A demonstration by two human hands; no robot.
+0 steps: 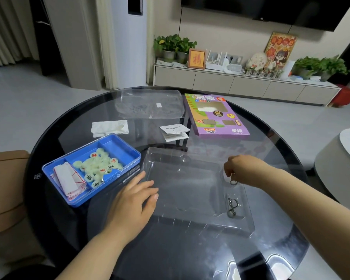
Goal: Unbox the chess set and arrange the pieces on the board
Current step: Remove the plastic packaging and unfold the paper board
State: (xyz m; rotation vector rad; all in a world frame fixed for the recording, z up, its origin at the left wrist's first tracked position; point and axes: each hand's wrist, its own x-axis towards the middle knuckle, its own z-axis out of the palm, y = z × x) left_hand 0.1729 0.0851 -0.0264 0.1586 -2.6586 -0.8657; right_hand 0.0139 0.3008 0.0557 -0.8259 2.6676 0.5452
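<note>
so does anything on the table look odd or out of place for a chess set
Yes: small metal ring puzzles sit in the clear plastic tray, one lying in its right pocket, another pinched by the right hand. They are not chess parts. The chess pieces lie heaped in the blue case, beside the folded board sheet.

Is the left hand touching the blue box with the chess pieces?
Apart. The head view shows dark table between the left hand and the blue box; it rests on the clear tray.
</note>
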